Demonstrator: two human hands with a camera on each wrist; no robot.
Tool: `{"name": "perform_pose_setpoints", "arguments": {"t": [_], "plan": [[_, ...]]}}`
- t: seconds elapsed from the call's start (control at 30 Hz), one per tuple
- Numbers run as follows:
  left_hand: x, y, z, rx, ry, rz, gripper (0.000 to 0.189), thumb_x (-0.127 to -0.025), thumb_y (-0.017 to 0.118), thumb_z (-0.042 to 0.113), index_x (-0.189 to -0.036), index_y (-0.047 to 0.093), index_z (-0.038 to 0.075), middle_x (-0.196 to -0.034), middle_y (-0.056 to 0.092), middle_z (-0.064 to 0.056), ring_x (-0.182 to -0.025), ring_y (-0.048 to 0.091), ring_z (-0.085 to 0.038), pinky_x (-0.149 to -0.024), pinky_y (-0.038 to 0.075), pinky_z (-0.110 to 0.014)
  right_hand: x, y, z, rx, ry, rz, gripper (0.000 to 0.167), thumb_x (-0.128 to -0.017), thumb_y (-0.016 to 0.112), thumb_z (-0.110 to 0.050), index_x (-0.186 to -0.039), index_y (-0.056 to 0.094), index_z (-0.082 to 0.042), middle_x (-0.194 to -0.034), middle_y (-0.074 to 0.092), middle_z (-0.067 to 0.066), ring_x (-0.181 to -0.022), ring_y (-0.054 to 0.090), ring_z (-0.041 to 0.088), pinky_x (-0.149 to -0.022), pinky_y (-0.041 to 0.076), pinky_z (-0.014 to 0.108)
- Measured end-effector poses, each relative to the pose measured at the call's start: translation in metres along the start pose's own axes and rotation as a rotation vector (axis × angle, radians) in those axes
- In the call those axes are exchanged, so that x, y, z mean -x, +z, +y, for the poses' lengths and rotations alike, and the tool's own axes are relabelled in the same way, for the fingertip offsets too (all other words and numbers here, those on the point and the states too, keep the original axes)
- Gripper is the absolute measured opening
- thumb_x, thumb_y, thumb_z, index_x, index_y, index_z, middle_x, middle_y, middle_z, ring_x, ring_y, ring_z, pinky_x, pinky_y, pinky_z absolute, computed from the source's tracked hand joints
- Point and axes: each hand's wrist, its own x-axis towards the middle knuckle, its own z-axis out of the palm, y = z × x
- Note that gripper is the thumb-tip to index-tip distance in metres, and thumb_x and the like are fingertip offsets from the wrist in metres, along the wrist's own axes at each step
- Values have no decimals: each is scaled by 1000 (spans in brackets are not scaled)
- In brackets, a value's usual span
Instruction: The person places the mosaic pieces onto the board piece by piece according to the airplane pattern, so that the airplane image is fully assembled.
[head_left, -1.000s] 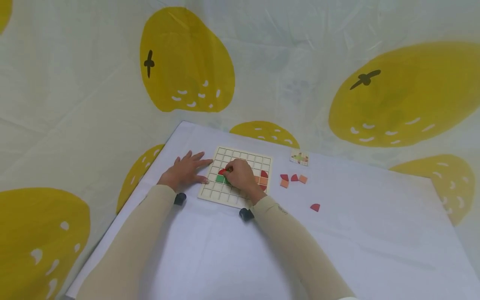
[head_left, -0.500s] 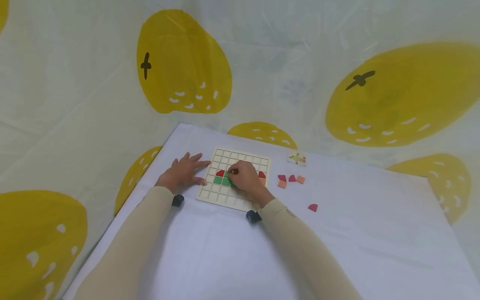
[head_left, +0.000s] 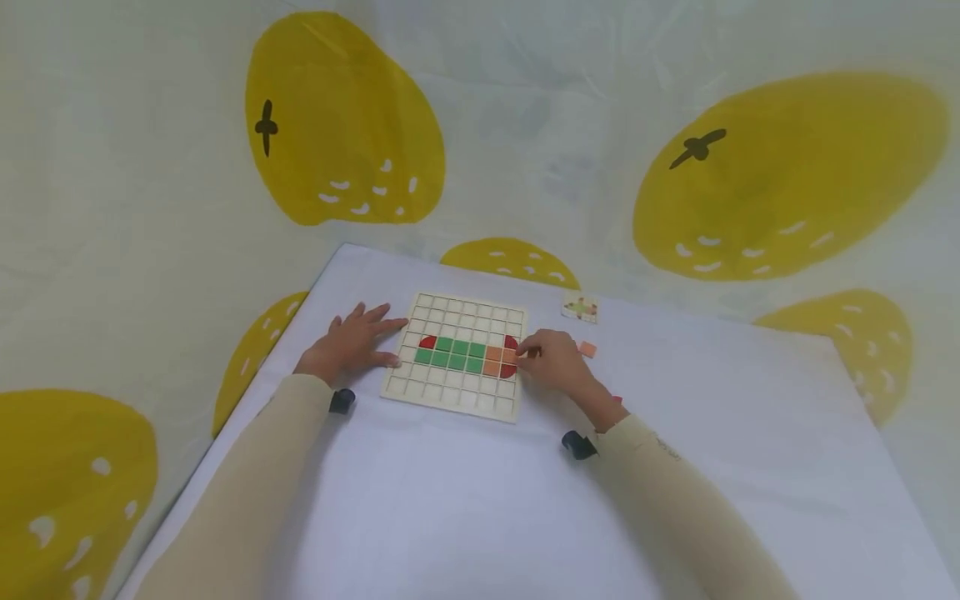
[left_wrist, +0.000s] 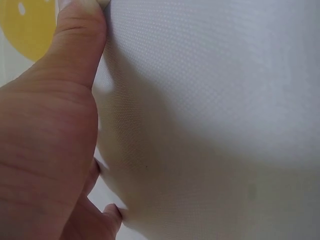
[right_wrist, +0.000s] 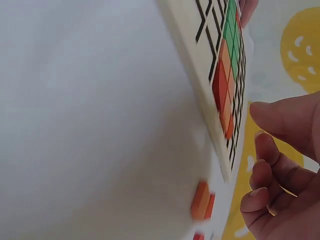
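Observation:
A pale wooden grid board (head_left: 450, 396) lies on the white-covered table. On it, two rows of green square tiles (head_left: 457, 354) run into orange square tiles (head_left: 492, 360). A red quarter-circle tile (head_left: 427, 342) caps the left end, and more red ones sit at the right end. My left hand (head_left: 348, 343) rests spread beside the board, thumb and a fingertip at its left edge. Over the board's right edge hovers my right hand (head_left: 557, 360), fingers loosely bent; in the right wrist view its thumb (right_wrist: 282, 120) and fingers are apart with nothing between them.
Right of the board lie a loose orange tile (head_left: 588, 349) and a red piece (head_left: 617, 400) partly behind the right wrist. A small pattern card (head_left: 580, 307) lies behind them. A white curtain with yellow fruit prints (head_left: 345, 117) hangs around the table.
My right hand has let go of the green tiles area and moved right, off the board's middle, uncovering the filled green rows. The left hand stays at the board's edge.

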Motion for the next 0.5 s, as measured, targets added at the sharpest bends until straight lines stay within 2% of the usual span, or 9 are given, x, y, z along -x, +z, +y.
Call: {"name": "perform_pose_setpoints", "arguments": {"t": [0.1,0.27,0.37,0.5], "plan": [[-2,2,-1,-8,3,-2,85,-90,72,60,-162,31,44,-178,15,-4,-163,4,-46,-124,10,-77,15,-15,23,27,31,-24,20,-95,74,-18,-113,79,-10,-98,70,9,-91,59,24,-73,52,28],[-2,2,0,-10,4,-9,84,-91,71,61,-163,30,45,-178,14,-3,-163,3,-46,-125,10,-77,46,-41,75,8,132,-56,29,-95,74,-20,-122,74,-9,-102,67,12,-91,59,26,-72,54,28],[1,-2,3,-11,0,-8,84,-91,71,60,-163,30,44,-178,14,-4,-163,4,-47,-125,10,-77,62,-51,102,9,188,-72,36,-93,78,-22,-126,72,-9,-107,68,13,-97,59,28,-80,58,34],[5,-4,4,-7,-2,-4,82,-93,70,58,-163,30,43,-178,15,-6,-163,4,-48,-124,9,-77,76,-53,124,27,214,-76,44,-90,81,-25,-129,70,-9,-115,68,15,-106,58,30,-92,60,44]]}}
